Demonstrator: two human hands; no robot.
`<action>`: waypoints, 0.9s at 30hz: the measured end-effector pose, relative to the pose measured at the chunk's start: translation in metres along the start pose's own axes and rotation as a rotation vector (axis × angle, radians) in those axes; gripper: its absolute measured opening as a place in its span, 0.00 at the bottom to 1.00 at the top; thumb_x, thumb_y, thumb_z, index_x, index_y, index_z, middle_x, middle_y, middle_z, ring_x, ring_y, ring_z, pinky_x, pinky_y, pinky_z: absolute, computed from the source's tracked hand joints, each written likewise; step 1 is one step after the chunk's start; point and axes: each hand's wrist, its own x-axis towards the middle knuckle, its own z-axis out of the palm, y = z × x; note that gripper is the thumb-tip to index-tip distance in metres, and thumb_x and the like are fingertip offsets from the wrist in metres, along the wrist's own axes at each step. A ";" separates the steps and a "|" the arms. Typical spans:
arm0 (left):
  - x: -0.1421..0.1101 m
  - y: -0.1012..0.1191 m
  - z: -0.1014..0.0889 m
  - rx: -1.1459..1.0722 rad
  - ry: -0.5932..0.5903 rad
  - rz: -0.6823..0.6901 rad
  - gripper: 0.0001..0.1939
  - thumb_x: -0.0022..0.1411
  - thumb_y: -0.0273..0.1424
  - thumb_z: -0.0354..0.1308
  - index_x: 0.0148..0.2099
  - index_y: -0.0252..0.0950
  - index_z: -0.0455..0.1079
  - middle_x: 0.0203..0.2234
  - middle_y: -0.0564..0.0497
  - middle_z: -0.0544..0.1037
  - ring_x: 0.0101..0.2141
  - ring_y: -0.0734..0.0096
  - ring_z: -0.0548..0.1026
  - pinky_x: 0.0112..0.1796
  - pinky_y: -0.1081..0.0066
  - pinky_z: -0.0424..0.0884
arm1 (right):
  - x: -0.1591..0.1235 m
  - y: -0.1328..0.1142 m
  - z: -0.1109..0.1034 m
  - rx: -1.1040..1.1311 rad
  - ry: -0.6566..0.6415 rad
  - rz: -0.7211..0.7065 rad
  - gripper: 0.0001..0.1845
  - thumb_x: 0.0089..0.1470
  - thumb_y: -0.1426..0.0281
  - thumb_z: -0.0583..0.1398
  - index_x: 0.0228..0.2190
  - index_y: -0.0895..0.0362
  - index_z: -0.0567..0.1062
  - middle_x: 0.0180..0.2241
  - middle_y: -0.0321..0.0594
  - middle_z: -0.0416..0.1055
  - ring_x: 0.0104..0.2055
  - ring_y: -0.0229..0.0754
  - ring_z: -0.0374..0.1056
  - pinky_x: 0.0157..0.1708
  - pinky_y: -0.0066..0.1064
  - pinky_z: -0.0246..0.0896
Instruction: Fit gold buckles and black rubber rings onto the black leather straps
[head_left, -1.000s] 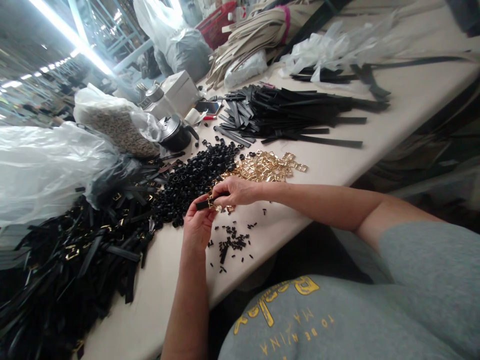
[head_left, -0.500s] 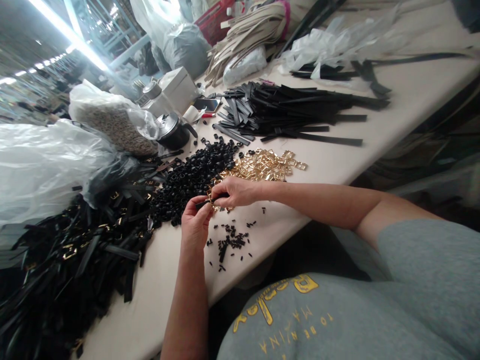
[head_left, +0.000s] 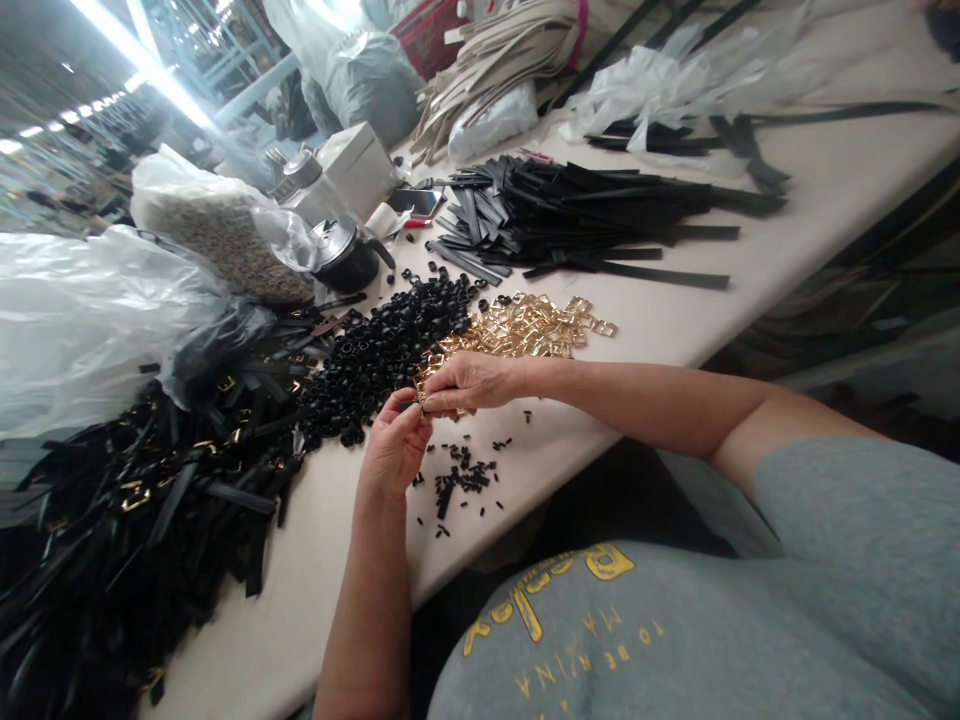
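My left hand [head_left: 396, 440] is closed, pinching one end of a short black strap [head_left: 407, 405] between thumb and fingers. My right hand [head_left: 476, 382] meets it fingertip to fingertip, closed on the same strap. A bit of gold shows where the fingertips meet, seemingly a buckle on the strap, though the fingers cover most of it. Just beyond the hands lie a heap of black loops [head_left: 382, 345] and a pile of gold buckles [head_left: 532, 325]. Small black scraps [head_left: 465, 472] are scattered on the table on the near side of the hands.
Finished-looking black straps with buckles [head_left: 180, 490] are heaped at left by plastic bags [head_left: 90, 320]. Long black strips [head_left: 570, 210] lie at the back. Near them are a lidded dark pot [head_left: 345, 262], a phone [head_left: 416, 203] and a white box [head_left: 360, 170]. The table edge [head_left: 525, 510] runs diagonally.
The fingertips of both hands have drawn closer together around the strap, leaving less of it visible. My left hand has turned slightly. The piles look the same.
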 end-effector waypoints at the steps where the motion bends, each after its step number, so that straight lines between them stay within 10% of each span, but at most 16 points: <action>1: 0.000 0.000 0.000 0.012 -0.005 0.001 0.20 0.43 0.30 0.73 0.38 0.37 0.71 0.27 0.55 0.77 0.24 0.83 0.73 0.26 0.83 0.70 | 0.000 0.000 -0.001 -0.002 -0.001 0.004 0.15 0.61 0.65 0.55 0.26 0.62 0.71 0.21 0.32 0.66 0.21 0.27 0.61 0.22 0.19 0.55; 17: -0.003 0.000 0.004 0.034 -0.024 -0.011 0.20 0.39 0.31 0.75 0.32 0.37 0.70 0.26 0.55 0.75 0.25 0.81 0.73 0.26 0.82 0.70 | -0.002 -0.002 -0.006 -0.093 -0.066 -0.131 0.19 0.62 0.63 0.53 0.28 0.63 0.73 0.21 0.34 0.67 0.24 0.29 0.61 0.26 0.21 0.54; 27: -0.004 -0.002 0.010 0.063 0.006 -0.004 0.18 0.38 0.29 0.74 0.32 0.36 0.72 0.25 0.54 0.76 0.26 0.79 0.74 0.28 0.80 0.71 | -0.003 -0.011 -0.005 -0.121 0.031 0.048 0.11 0.52 0.72 0.56 0.21 0.61 0.72 0.18 0.30 0.65 0.21 0.27 0.56 0.22 0.22 0.47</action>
